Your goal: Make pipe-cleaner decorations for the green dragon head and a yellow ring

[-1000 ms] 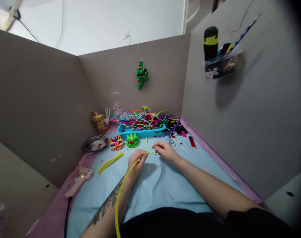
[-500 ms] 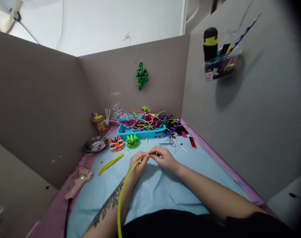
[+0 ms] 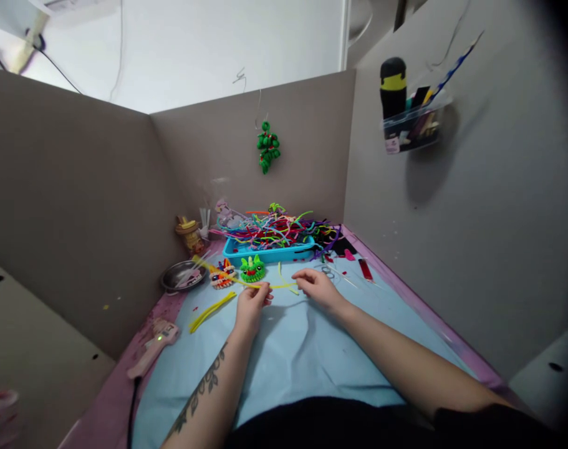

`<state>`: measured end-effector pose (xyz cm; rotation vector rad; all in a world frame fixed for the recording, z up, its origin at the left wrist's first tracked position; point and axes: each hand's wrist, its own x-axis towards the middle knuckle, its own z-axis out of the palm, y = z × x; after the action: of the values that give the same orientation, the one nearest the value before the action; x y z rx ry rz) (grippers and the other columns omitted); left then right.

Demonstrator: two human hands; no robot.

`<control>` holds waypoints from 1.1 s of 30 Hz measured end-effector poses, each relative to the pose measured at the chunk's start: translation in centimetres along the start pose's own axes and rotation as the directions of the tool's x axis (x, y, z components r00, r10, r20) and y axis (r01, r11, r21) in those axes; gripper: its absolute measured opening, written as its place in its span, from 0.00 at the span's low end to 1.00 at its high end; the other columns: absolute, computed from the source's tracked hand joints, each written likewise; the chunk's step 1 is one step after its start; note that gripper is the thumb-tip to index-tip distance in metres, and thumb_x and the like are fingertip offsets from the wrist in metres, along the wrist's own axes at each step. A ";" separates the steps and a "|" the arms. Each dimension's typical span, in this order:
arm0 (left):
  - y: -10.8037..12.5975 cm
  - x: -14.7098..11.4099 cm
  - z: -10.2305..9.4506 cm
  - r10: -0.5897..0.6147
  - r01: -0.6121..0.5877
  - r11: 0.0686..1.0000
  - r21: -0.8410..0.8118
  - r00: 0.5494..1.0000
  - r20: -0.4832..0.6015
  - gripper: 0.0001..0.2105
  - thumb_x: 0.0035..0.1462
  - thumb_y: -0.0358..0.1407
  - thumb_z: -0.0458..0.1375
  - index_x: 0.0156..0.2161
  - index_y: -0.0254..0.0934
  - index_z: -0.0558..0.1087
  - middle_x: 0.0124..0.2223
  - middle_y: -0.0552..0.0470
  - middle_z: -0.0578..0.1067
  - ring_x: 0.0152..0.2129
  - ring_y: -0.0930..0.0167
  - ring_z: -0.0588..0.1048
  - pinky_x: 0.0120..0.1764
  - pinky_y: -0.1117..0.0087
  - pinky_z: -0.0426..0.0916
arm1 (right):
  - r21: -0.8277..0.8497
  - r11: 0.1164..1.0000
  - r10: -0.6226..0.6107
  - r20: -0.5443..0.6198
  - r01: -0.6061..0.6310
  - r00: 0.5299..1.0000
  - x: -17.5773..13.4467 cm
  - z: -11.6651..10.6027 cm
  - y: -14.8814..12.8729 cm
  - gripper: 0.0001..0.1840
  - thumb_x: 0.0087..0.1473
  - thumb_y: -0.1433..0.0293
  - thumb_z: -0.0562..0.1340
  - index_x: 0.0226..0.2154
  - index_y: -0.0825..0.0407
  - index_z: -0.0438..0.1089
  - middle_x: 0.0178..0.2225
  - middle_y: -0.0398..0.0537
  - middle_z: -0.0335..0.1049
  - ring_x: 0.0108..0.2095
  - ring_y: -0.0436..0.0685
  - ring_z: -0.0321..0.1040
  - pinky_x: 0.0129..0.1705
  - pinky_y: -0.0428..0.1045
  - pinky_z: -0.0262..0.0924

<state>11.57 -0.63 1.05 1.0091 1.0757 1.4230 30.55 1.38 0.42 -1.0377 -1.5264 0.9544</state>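
- Two bare hands we have here, out over the blue cloth (image 3: 307, 355), with one yellow strand (image 3: 279, 286) at the centre of it all.
- We look to the left hand (image 3: 254, 302) first: thumb and fingers pinched together, the strand gripped between them.
- Across to the right hand (image 3: 317, 290), fingers curled, tips right at the strand's near-straight end; whether they clasp it or merely sit beside it, we cannot tell.
- And the strand itself! We follow it from the right fingertips to the left pinch, then on up and leftward, blurred, across our view of the orange-and-white figure (image 3: 222, 274).
- Just right of that one, we spot the green figure (image 3: 252, 269), ears up, facing us.
- Lying on the cloth left of the left hand, we find a yellow bundle (image 3: 212, 312), slanting.
- Behind the figures, we see the blue tray (image 3: 269, 254), heaped with many-coloured strands (image 3: 274, 229).
- Over on the left side, we have the metal bowl (image 3: 183, 275) and, nearer us, a pink glue gun (image 3: 155, 350) showing a small green light.
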 end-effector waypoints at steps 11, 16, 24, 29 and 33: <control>-0.4 -0.8 1.0 -0.200 0.251 0.926 -0.280 0.959 0.199 0.12 0.44 0.35 0.65 0.33 0.28 0.73 0.29 0.48 0.74 0.22 0.79 0.72 0.25 0.83 0.68 | 0.288 0.958 -0.031 0.092 0.003 0.995 -0.9 2.4 -0.2 0.17 0.45 0.61 0.63 0.36 0.55 0.70 0.24 0.44 0.69 0.26 0.50 0.66 0.29 0.47 0.60; -0.3 -0.4 0.6 -0.139 0.172 0.924 -0.342 0.983 0.121 0.15 0.41 0.36 0.66 0.34 0.30 0.71 0.25 0.54 0.71 0.17 0.83 0.66 0.20 0.84 0.62 | 0.255 0.967 -0.007 0.066 -0.010 0.998 -0.5 1.6 -0.4 0.17 0.45 0.58 0.63 0.30 0.56 0.71 0.22 0.46 0.70 0.25 0.52 0.67 0.27 0.47 0.57; 0.8 1.9 -2.7 0.007 -0.048 0.864 -0.501 0.996 -0.084 0.08 0.48 0.35 0.62 0.32 0.35 0.69 0.22 0.60 0.66 0.17 0.84 0.64 0.20 0.83 0.59 | 0.313 0.946 0.106 -0.066 -0.080 0.992 0.7 -0.8 0.1 0.22 0.38 0.54 0.66 0.27 0.57 0.70 0.21 0.44 0.67 0.21 0.50 0.64 0.24 0.46 0.56; 1.4 1.6 -2.9 -0.052 0.008 0.790 -0.613 0.997 -0.053 0.05 0.53 0.35 0.57 0.29 0.35 0.69 0.29 0.54 0.73 0.30 0.75 0.74 0.35 0.73 0.68 | 0.366 0.922 0.184 -0.123 -0.128 0.975 1.1 -1.1 0.5 0.25 0.34 0.52 0.67 0.27 0.57 0.70 0.21 0.43 0.66 0.21 0.48 0.62 0.22 0.44 0.54; 1.6 0.7 -2.4 -0.067 0.103 0.842 -0.529 0.994 0.088 0.08 0.49 0.37 0.61 0.29 0.34 0.69 0.24 0.55 0.71 0.22 0.77 0.71 0.32 0.74 0.67 | 0.428 0.893 0.207 -0.116 -0.139 0.971 1.0 -0.9 0.4 0.23 0.36 0.52 0.66 0.27 0.55 0.67 0.24 0.45 0.68 0.22 0.48 0.62 0.20 0.43 0.53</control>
<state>8.76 -0.25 2.05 0.5876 0.6059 1.4884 31.37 2.52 0.50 -0.9210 -1.0454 1.2293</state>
